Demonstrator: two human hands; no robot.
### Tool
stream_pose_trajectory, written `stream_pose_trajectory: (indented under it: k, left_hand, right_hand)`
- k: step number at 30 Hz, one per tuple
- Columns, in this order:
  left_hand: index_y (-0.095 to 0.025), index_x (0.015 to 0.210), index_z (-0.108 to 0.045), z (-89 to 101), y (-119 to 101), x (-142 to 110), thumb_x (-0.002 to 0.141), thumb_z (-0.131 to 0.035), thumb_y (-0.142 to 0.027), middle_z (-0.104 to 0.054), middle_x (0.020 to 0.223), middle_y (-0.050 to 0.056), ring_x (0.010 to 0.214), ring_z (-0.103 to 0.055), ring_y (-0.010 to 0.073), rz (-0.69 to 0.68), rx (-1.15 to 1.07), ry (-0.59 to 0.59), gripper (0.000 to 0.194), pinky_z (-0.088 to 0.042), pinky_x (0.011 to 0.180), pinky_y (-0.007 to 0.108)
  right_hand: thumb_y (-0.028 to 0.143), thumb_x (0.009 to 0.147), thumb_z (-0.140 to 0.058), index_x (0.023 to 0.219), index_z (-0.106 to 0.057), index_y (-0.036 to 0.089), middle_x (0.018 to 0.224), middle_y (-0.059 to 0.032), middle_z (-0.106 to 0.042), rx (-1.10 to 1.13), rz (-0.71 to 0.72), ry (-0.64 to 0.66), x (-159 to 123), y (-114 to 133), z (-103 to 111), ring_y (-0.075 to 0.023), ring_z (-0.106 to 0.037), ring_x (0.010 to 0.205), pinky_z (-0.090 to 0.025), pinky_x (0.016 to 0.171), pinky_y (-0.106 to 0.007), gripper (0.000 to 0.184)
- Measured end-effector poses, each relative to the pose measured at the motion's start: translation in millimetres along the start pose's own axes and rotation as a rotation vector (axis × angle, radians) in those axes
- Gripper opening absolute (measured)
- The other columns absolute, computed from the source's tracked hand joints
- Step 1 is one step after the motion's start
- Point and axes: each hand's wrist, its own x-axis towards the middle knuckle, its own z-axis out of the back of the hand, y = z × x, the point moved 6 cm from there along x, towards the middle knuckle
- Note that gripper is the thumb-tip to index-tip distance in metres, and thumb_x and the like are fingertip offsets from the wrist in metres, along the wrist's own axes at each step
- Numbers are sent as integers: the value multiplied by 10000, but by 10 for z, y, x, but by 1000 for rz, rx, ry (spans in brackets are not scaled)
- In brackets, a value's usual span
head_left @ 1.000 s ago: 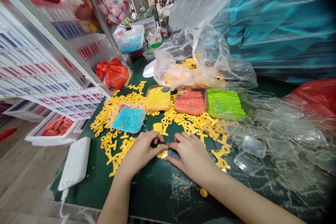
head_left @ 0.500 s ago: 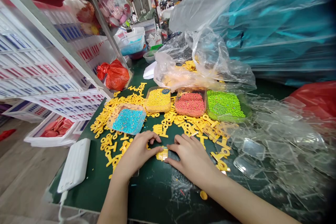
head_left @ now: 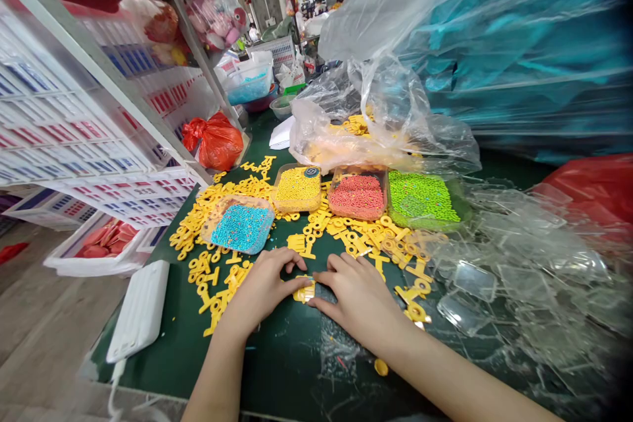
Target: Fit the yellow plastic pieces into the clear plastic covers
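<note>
Head view: four bead trays (head_left: pixel 359 214) stand beyond two hands. One yellow piece (head_left: pixel 305 293) lies on the table (head_left: pixel 287 359) between left hand (head_left: pixel 266 283) and right hand (head_left: pixel 361 291), at their fingertips. Both hands are half-curled; whether either grips it cannot be told.

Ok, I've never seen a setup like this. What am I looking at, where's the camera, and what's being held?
There's no machine here: these are a person's bare hands, seen by a camera worn on that person's head, looking forward and down. The left hand and right hand meet at a small yellow piece lying between them; the fingertips hide how firmly it's gripped. On the dark green table, four trays hold blue, yellow, red and green beads. Loose yellow parts lie around them, with clear plastic pieces at the right and a white device with a cable at the left.
</note>
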Motion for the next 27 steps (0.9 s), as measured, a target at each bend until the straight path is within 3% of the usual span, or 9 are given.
stream_pose_trajectory:
  k: [5,12,17,27]
  left_hand:
    - [-210,829,-639,21,20,-10,758,-713,-252,-591,769,-20,759,-537,168,8,-5,9,111,-389,737,295]
    - [-205,833,-645,61,-23,-21,796,-680,-274,-590,768,-16,757,-542,169,4,-15,-12,86,-389,739,298]
    - [-204,836,-647,-14,-83,3,772,-713,-271,-583,753,-22,763,-551,173,-8,8,30,115,-377,752,303]
    - [-201,819,-640,-43,-13,43,804,-676,-400,-607,754,-7,751,-565,186,33,48,37,203,-374,718,304]
  right_hand:
    - [433,752,-774,857,-736,239,791,-25,-620,1,3,-12,-8,-8,-11,-215,-593,805,-384,668,-328,224]
    - [430,752,-773,851,-732,236,790,-26,-619,0,16,-26,-15,-8,-14,-211,-591,802,-380,662,-326,222]
    - [393,753,-781,851,-730,227,798,-27,-630,15,-10,8,-5,-3,4,-221,-602,812,-399,681,-334,199]
    - [404,759,-773,835,-725,232,779,-28,-621,23,-1,0,-10,-7,9,-213,-590,795,-384,664,-323,194]
